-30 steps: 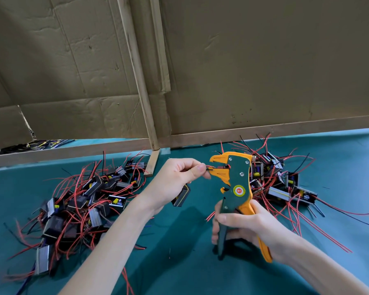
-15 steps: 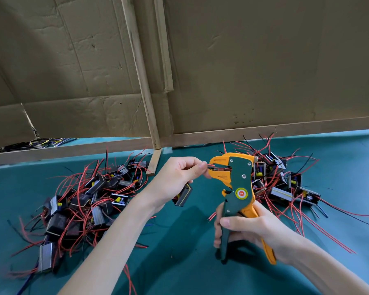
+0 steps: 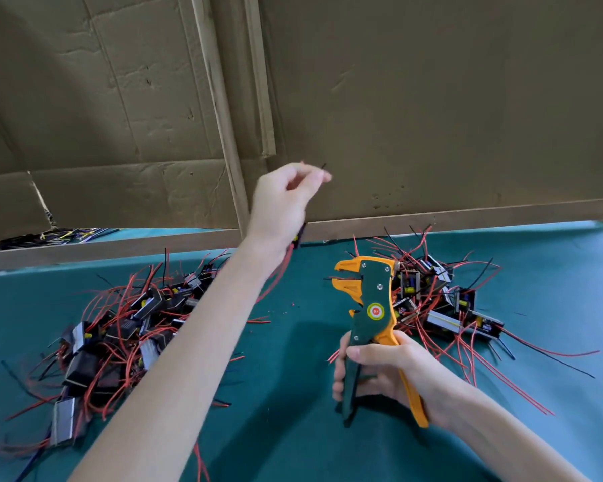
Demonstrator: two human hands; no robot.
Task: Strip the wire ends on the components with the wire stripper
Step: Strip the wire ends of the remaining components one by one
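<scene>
The left hand (image 3: 282, 203) is raised above the table (image 3: 293, 370), in front of the cardboard wall (image 3: 432, 116). Its fingers are curled and thumb and forefinger pinch a thin wire (image 3: 323, 166), whose black tip pokes out just past the fingertips. Something dark hangs behind the wrist, probably the component (image 3: 299, 235) on that wire, but the arm hides most of it; a red lead (image 3: 275, 276) trails down from there toward the green mat.

The right hand (image 3: 383, 373) is lower and nearer, wrapped around the two handles of the wire stripper (image 3: 375, 297). The tool stands nearly upright with its green and orange head on top. Its orange jaws point left and stand apart, with nothing between them. The stripper and the pinched wire are well apart.

A heap of small black components with red and black leads lies on the mat to the left (image 3: 129, 328), under and beside the left forearm. A second heap (image 3: 439, 300) lies to the right, just behind the stripper's head. A few tiny red flecks (image 3: 293, 304) dot the mat between the heaps.
</scene>
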